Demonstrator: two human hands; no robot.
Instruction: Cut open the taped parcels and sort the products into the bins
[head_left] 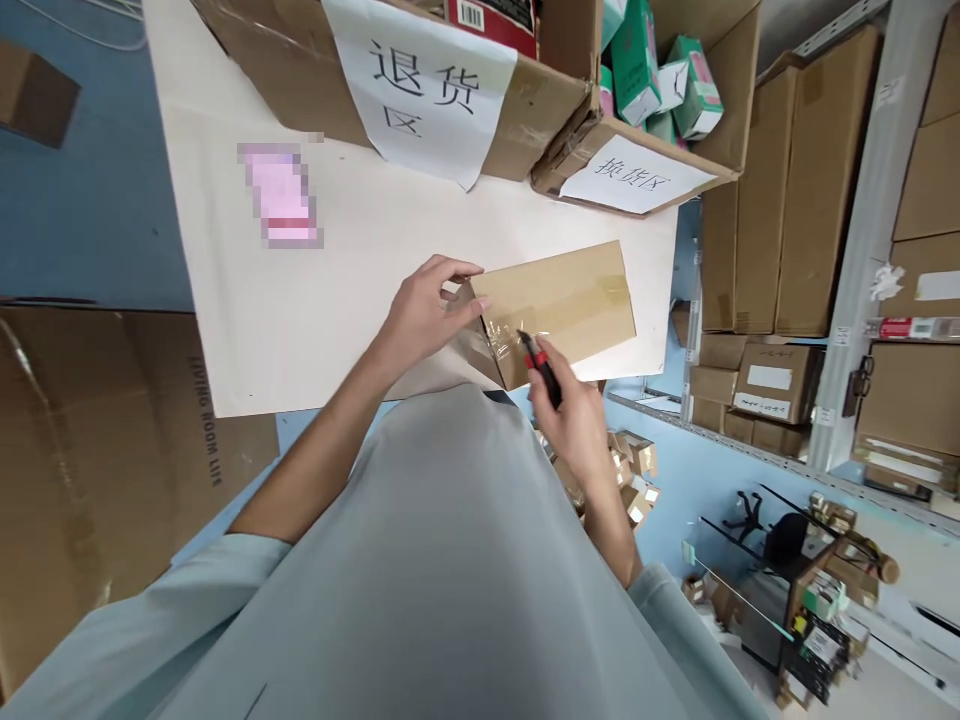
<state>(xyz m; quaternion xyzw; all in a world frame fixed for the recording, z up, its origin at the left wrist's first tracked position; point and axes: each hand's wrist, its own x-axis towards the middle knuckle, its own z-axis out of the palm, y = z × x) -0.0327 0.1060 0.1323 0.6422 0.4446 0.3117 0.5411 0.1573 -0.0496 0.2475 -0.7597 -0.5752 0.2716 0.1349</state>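
Observation:
A closed cardboard box (574, 300) lies near the front edge of the white table (225, 330), with clear tape (510, 338) over its left end. My left hand (433, 308) grips that left end, thumb on the top face and fingers along the far corner. In my right hand (570, 400) is a black and red utility knife (544, 370). Its tip is at the taped part of the top face; whether the blade touches the tape I cannot tell.
Two open cartons with handwritten paper signs stand at the back: a wide one (292, 70) and one (555, 170) holding green boxes (636, 65). A blurred pink item (281, 195) lies on the table's left. Shelves with cartons (825, 190) rise at right; a large carton (112, 450) stands left.

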